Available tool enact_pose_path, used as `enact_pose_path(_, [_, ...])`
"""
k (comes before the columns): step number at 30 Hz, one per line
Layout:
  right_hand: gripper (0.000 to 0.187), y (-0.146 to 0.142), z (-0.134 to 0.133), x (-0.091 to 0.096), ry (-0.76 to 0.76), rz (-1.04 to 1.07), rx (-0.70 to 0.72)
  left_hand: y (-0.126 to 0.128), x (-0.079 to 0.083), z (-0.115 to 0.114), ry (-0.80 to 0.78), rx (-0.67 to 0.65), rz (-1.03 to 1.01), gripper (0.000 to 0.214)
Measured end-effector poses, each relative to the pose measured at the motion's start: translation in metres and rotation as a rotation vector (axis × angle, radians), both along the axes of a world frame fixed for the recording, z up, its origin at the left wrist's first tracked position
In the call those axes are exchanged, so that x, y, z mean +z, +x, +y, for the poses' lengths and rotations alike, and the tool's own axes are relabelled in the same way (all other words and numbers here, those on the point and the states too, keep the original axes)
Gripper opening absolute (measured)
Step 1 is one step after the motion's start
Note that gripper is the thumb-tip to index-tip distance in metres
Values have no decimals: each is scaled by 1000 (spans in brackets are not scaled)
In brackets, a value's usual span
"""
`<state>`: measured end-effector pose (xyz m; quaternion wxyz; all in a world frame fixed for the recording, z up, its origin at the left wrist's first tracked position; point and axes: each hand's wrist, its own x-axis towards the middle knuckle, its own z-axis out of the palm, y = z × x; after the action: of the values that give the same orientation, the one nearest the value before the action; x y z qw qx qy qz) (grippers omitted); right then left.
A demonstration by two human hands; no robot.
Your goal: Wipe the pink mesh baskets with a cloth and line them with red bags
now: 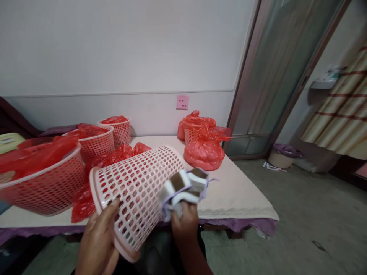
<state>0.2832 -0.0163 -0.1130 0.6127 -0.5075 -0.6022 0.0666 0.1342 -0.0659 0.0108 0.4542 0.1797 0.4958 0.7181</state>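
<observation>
A pale pink perforated plastic basket (137,183) lies tilted on its side in front of me, its open rim toward the lower left. My left hand (99,240) grips that rim, fingers curled over the edge. My right hand (185,221) is closed on a folded cloth (185,189) with white, brown and lilac stripes, pressing it against the basket's bottom end.
A low table with a cream cover (237,191) holds several pink baskets (97,141) lined with red plastic bags, a tied red bag (205,151) and a loose red bag (83,202). A glass door (275,76) stands at right; a small bin (283,154) sits on the floor.
</observation>
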Motion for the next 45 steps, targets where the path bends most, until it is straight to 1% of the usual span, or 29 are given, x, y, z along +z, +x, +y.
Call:
enact_pose_path(1, [31, 13, 5, 3, -30, 41, -20, -1, 2, 0, -3, 14, -20, 27])
enact_pose_path(2, [36, 21, 6, 5, -61, 65, -2, -1, 4, 0, -6, 23, -45, 24])
enact_pose_path(4, [40, 20, -7, 3, -87, 83, 57, 0, 12, 3, -1, 24, -116, 19])
enact_pose_path(6, [43, 0, -34, -8, -81, 49, 135, 5, 21, 8, 19, 14, -182, 18])
enact_pose_path(8, [53, -27, -62, -25, -42, 23, 129, 12, 29, 14, 36, -17, -221, 20])
enact_pose_path(9, [57, -39, -72, -34, -61, -8, 138, 15, 32, 16, 38, -43, -233, 20])
enact_pose_path(10, [64, -48, -80, -41, -76, -21, 111, 19, 35, 18, 35, -74, -239, 20])
enact_pose_path(12, [76, -58, -85, -48, -77, -24, 56, 25, 38, 20, 20, -115, -244, 21])
enact_pose_path(14, [82, -58, -81, -47, -34, 0, 8, 30, 40, 21, 7, -119, -250, 22])
enact_pose_path(16, [77, -53, -76, -43, 10, 16, 2, 34, 40, 23, 7, -115, -258, 23])
enact_pose_path(18, [65, -47, -73, -40, 23, 15, 15, 36, 36, 24, 22, -121, -248, 20])
enact_pose_path(20, [54, -41, -72, -36, 12, 8, 8, 35, 26, 26, 50, -158, -199, 16])
enact_pose_path(22, [46, -32, -69, -29, 6, -1, -34, 32, 9, 24, 71, -215, -87, 20])
enact_pose_path(24, [40, -21, -64, -14, 46, -12, -37, 27, -14, 17, 73, -275, 38, 34])
enact_pose_path(26, [32, -8, -57, 7, 79, 14, 21, 21, -42, 3, 73, -384, 137, 53])
enact_pose_path(27, [26, -3, -53, 18, 62, 59, 54, 17, -57, -4, 106, -488, 262, 62])
enact_pose_path(28, [21, 2, -51, 29, 23, 115, 89, 13, -72, -12, 96, -639, 414, 72])
enact_pose_path(29, [17, 6, -50, 38, -29, 176, 121, 8, -87, -19, 79, -681, 562, 77])
enact_pose_path(31, [16, 9, -51, 52, -129, 271, 206, -4, -113, -28, 115, -737, 902, 68])
enact_pose_path(32, [17, 8, -53, 56, -162, 301, 259, -10, -123, -29, 161, -736, 1060, 65])
enact_pose_path(34, [25, 4, -58, 59, -192, 333, 324, -23, -136, -27, 282, -700, 1279, 59])
enact_pose_path(35, [29, 1, -60, 59, -189, 334, 329, -28, -137, -24, 328, -668, 1346, 58])
enact_pose_path(37, [36, -5, -60, 54, -133, 287, 297, -34, -131, -19, 424, -624, 1415, 56])
enact_pose_path(38, [36, -6, -57, 51, -78, 237, 272, -35, -124, -17, 467, -603, 1418, 54])
enact_pose_path(40, [26, -5, -44, 42, 56, 110, 230, -34, -108, -18, 525, -547, 1366, 47])
enact_pose_path(41, [21, 0, -34, 36, 110, 50, 194, -32, -100, -20, 510, -491, 1310, 41])
enact_pose_path(42, [17, 7, -23, 31, 147, 9, 138, -30, -93, -22, 457, -423, 1237, 33])
enact_pose_path(44, [16, 25, 2, 22, 123, -8, 7, -26, -81, -28, 260, -275, 1029, 22])
enact_pose_path(45, [18, 34, 12, 18, 81, 28, -50, -24, -75, -30, 158, -212, 898, 23])
